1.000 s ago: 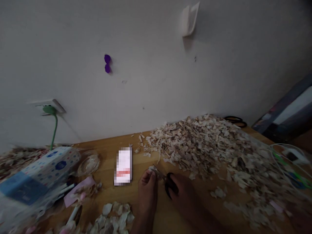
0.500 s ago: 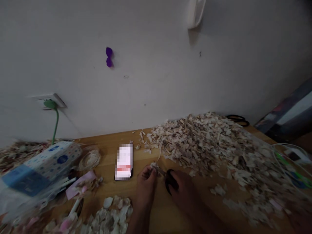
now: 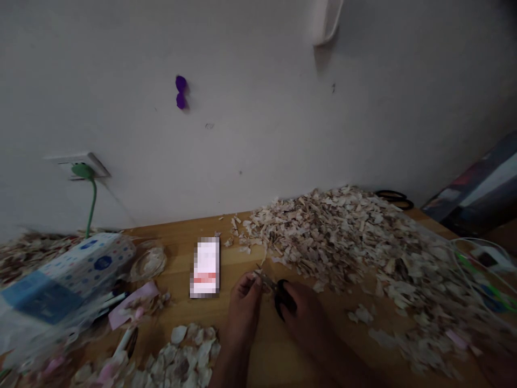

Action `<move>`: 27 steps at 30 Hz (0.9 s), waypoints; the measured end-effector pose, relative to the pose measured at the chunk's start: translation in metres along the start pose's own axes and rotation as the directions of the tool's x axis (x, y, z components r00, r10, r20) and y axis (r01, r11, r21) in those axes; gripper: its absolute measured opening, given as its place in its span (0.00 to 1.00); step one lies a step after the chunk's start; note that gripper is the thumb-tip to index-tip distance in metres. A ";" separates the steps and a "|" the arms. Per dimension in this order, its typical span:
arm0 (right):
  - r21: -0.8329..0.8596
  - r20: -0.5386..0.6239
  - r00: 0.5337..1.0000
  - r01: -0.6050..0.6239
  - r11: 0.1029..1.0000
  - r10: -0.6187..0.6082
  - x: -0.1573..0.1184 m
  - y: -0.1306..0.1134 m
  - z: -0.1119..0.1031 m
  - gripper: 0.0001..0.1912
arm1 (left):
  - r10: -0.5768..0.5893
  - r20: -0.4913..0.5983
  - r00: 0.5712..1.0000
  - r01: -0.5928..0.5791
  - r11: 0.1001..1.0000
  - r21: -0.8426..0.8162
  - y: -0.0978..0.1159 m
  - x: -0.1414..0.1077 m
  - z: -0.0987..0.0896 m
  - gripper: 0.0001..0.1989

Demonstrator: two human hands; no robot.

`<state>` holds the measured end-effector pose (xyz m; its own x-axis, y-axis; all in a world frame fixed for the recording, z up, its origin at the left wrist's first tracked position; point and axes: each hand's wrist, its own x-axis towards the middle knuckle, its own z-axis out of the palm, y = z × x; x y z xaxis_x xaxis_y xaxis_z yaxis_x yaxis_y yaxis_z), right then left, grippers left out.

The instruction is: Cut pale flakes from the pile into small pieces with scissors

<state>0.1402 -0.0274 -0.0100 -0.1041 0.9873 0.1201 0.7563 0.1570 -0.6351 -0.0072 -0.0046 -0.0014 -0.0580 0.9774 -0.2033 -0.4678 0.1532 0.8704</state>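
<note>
- Nearest, at the desk's front edge, a small heap of pale flakes lies just left of the person's left forearm.
- Just beyond it, the left hand rests on the wood with its fingers pinched narrow on a small pale scrap.
- Beside it, the right hand grips a pair of black-handled scissors, fingers closed around the handles; the blades point left toward the scrap, and whether they touch it cannot be told.
- Left of the left hand, a phone lies flat, its screen blurred out.
- Toward the front left corner, a pink slip and pens lie among more flakes.
- At the left edge stands a tilted, dotted tissue box, with a blue packet in front of it and a roll of clear tape just beside its right end.
- Farther back, a big mound of cut shavings spreads from the desk's middle to its right edge and reaches the wall.
- At the back right corner, a second pair of scissors lies behind the mound; white and green cables loop at the right edge.
- On the wall, a socket holds a green plug whose cord drops to the desk; higher up sit a purple mark and a white hook.
</note>
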 end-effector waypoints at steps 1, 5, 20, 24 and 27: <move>0.007 0.002 1.000 0.001 1.000 -0.001 0.000 0.000 0.000 0.10 | -0.012 0.010 1.000 0.013 0.998 -0.063 -0.001 -0.001 0.003 0.12; 0.022 0.002 1.000 0.014 1.000 -0.014 0.000 0.001 0.001 0.10 | -0.032 0.033 0.999 0.036 0.989 -0.142 -0.006 -0.003 0.007 0.11; 0.011 0.018 0.998 0.053 0.999 -0.053 0.001 0.000 -0.005 0.08 | 0.026 0.090 0.996 -0.050 0.959 0.280 0.016 0.002 -0.007 0.12; -0.002 0.018 0.998 0.059 0.998 -0.059 0.002 0.004 -0.003 0.09 | 0.015 0.127 0.992 -0.044 0.972 0.232 0.013 0.002 -0.009 0.13; 0.009 0.020 0.998 0.052 0.999 -0.052 0.003 0.004 -0.003 0.07 | 0.013 0.126 0.992 -0.037 0.981 0.189 0.010 0.002 -0.008 0.14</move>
<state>0.1445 -0.0239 -0.0100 -0.1561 0.9780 0.1382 0.7439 0.2085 -0.6349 -0.0193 -0.0027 0.0036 0.0475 0.9899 -0.1334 -0.2904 0.1415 0.9464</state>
